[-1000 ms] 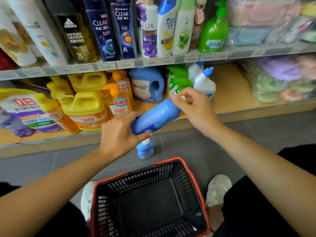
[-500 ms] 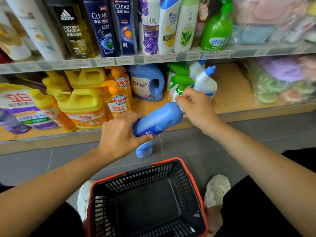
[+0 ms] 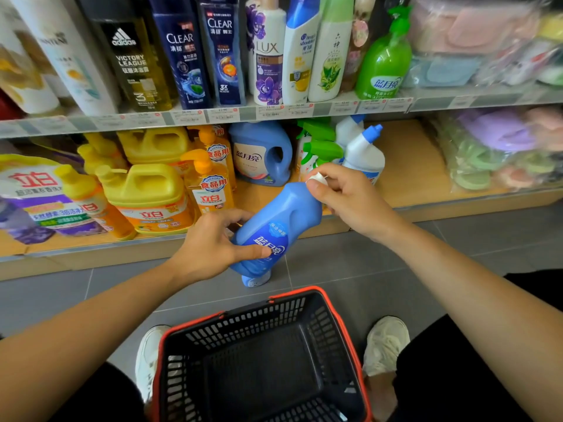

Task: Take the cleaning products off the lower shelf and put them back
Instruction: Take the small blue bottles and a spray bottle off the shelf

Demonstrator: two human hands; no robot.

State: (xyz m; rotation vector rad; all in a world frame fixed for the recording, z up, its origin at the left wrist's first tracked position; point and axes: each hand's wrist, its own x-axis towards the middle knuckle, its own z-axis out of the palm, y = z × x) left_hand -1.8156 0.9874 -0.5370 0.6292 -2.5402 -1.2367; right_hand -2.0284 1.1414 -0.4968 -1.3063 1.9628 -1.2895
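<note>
A blue detergent bottle (image 3: 275, 226) is held tilted in front of the lower shelf (image 3: 405, 166), neck up to the right. My left hand (image 3: 213, 245) grips its base from the left. My right hand (image 3: 350, 196) pinches its white cap at the neck. A small blue bottle (image 3: 255, 280) stands on the floor below it. On the shelf stand a large blue detergent jug (image 3: 262, 153), green spray bottles (image 3: 320, 147), white toilet cleaner bottles (image 3: 362, 153) and yellow dish soap jugs (image 3: 149, 193).
A black basket with a red rim (image 3: 338, 327) sits empty on the grey floor between my white shoes. Shampoo and body wash bottles (image 3: 219, 53) line the upper shelf. Bagged cloths (image 3: 499, 150) fill the lower shelf's right end.
The blue bottle has tipped more upright between my hands, its label now facing me. My right hand has shifted up onto the white cap.
</note>
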